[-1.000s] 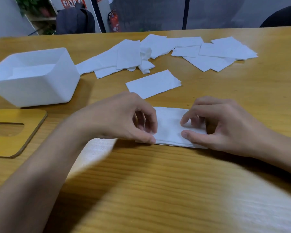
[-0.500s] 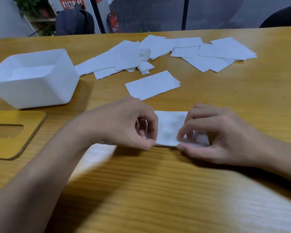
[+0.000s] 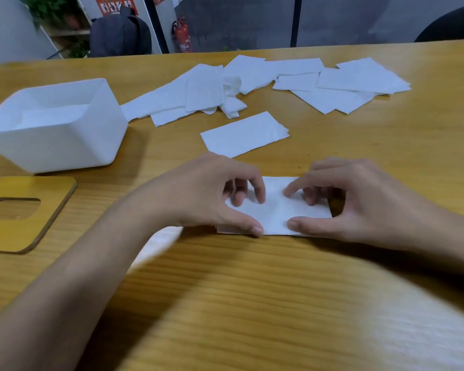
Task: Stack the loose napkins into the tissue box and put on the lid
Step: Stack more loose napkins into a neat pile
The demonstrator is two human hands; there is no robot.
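Pinching napkin (image 3: 276,212) | left hand (image 3: 206,194), right hand (image 3: 367,202) | poster (image 3: 115,5) writing illegible

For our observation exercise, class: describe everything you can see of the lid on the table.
The lid is a thin, flat board, yellow on top with a darker, wood-like edge and rounded corners. A rounded rectangular opening is cut through it, showing the table beneath. It lies flat, off the box, apart from it and nearer the camera. The picture's left edge cuts part of it off. Only the table touches it.
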